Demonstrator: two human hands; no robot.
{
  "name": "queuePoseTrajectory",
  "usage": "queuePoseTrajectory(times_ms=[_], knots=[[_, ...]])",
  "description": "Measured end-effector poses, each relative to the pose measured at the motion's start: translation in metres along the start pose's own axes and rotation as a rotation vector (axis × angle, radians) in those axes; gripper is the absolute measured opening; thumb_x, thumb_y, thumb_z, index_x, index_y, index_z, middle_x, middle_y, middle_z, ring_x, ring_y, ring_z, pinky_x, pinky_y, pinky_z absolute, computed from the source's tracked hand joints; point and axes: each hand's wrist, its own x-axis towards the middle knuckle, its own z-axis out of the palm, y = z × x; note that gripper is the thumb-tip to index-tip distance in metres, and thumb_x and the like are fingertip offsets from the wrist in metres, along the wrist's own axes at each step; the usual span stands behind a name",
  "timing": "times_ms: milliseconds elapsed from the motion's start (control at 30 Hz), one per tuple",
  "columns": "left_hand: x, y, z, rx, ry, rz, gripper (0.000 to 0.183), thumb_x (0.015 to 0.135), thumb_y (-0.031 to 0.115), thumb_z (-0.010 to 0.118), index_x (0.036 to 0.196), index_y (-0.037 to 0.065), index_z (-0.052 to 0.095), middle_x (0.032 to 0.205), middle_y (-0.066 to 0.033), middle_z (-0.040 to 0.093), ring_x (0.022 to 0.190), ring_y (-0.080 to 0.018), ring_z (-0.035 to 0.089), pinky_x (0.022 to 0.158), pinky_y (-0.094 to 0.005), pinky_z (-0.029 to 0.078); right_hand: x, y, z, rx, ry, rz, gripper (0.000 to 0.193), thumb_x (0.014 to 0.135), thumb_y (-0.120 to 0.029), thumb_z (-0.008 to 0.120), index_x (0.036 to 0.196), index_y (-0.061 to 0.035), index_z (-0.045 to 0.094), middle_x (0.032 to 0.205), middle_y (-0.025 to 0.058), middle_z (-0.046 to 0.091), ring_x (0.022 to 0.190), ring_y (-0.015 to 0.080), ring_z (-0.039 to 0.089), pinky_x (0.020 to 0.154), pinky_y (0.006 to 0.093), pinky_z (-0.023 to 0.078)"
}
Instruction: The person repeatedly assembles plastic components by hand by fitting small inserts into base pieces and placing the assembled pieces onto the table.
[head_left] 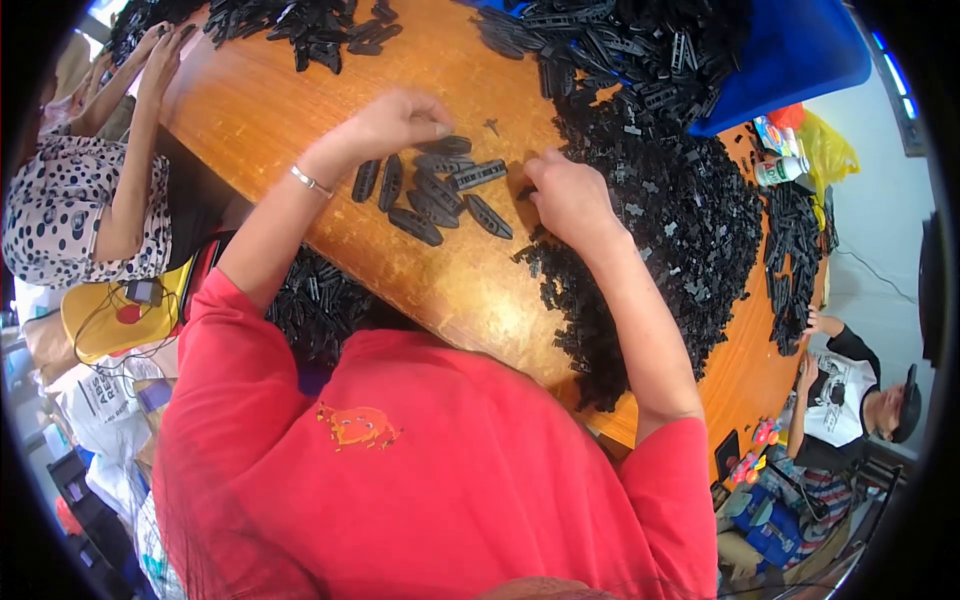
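Observation:
My left hand (405, 122), wearing a bracelet, is over the wooden table with its fingers bent and blurred by motion. Just under its fingertips is a long black plastic part (446, 146); whether it is gripped or only beside the fingers cannot be told. Several similar boat-shaped black parts (434, 207) lie loosely grouped between my hands, some showing slotted insides. At the edge of a heap of small black plastic pieces (680, 220), my right hand (572, 198) has its fingers closed, with a small dark piece (526, 192) at the tips. One tiny black piece (491, 127) lies alone beyond the group.
A blue bin (790, 65) at the far right spills long black parts (640, 50) onto the wooden table (480, 310). More parts (315, 30) lie at the far left. A white bottle (782, 170) stands beyond the heap. People sit at left and right.

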Motion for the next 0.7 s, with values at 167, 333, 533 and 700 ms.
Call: queuePoseTrajectory(times_ms=[167, 333, 533, 700], knots=[[0.024, 0.005, -0.004, 0.238, 0.072, 0.047, 0.015, 0.100, 0.013, 0.072, 0.109, 0.001, 0.075, 0.095, -0.0033, 0.075, 0.088, -0.0109, 0.067, 0.081, -0.0284, 0.054, 0.002, -0.001, -0.001, 0.026, 0.029, -0.022, 0.010, 0.082, -0.004, 0.070, 0.091, -0.0082, 0.072, 0.100, 0.0161, 0.069, 0.089, 0.0383, 0.073, 0.081, 0.0480, 0.058], [0.090, 0.019, 0.006, 0.649, 0.420, 0.314, 0.024, 0.092, 0.010, 0.075, 0.116, 0.008, 0.074, 0.104, -0.0114, 0.073, 0.102, -0.0293, 0.069, 0.091, -0.0396, 0.056, 0.005, -0.004, -0.006, 0.134, -0.030, 0.012, 0.014, 0.082, -0.007, 0.071, 0.096, -0.0069, 0.070, 0.101, 0.0160, 0.068, 0.094, 0.0409, 0.070, 0.082, 0.0501, 0.055], [0.149, 0.004, 0.005, 0.942, 0.528, 0.523, 0.030, 0.087, 0.010, 0.077, 0.117, 0.010, 0.072, 0.112, -0.0129, 0.067, 0.118, -0.0361, 0.061, 0.101, -0.0453, 0.053, 0.004, 0.006, 0.004, 0.189, 0.110, 0.020, 0.013, 0.084, -0.008, 0.072, 0.095, -0.0043, 0.068, 0.102, 0.0162, 0.069, 0.093, 0.0400, 0.069, 0.081, 0.0473, 0.056], [0.146, 0.004, 0.006, 0.933, 0.531, 0.516, 0.025, 0.084, 0.010, 0.080, 0.105, 0.006, 0.069, 0.106, -0.0117, 0.068, 0.110, -0.0377, 0.063, 0.094, -0.0462, 0.054, 0.004, 0.012, 0.002, 0.357, 0.168, 0.064, 0.013, 0.083, -0.004, 0.073, 0.094, -0.0035, 0.066, 0.097, 0.0166, 0.069, 0.088, 0.0413, 0.069, 0.079, 0.0490, 0.056]])
